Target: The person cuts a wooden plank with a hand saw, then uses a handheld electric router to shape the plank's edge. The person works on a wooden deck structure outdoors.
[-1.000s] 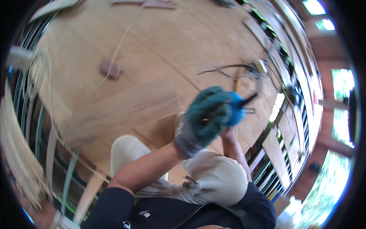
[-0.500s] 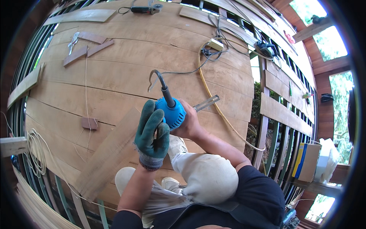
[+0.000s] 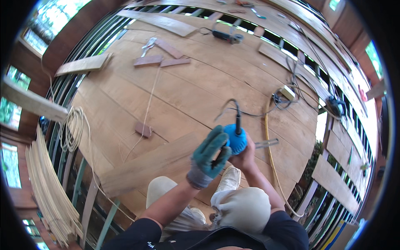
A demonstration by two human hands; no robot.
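A blue corded power tool is held up above the plank floor, with its black cord curving up from its top. My right hand, bare, grips the tool's right side; the fingers are mostly hidden behind it. On the left side my left hand, in a green work glove, bends its fingers and thumb against the tool's body. A slotted metal bar sticks out to the right of the tool. The tool's underside is out of sight.
A loose plank lies at front left, near coiled rope. A string runs from a wood block to wood offcuts. An angle grinder lies at the back. A power strip and yellow cable are right. Open joists edge the floor.
The view has swung left, so the floor and its items appear further right. Both hands still hold the blue power tool in nearly the same pose.
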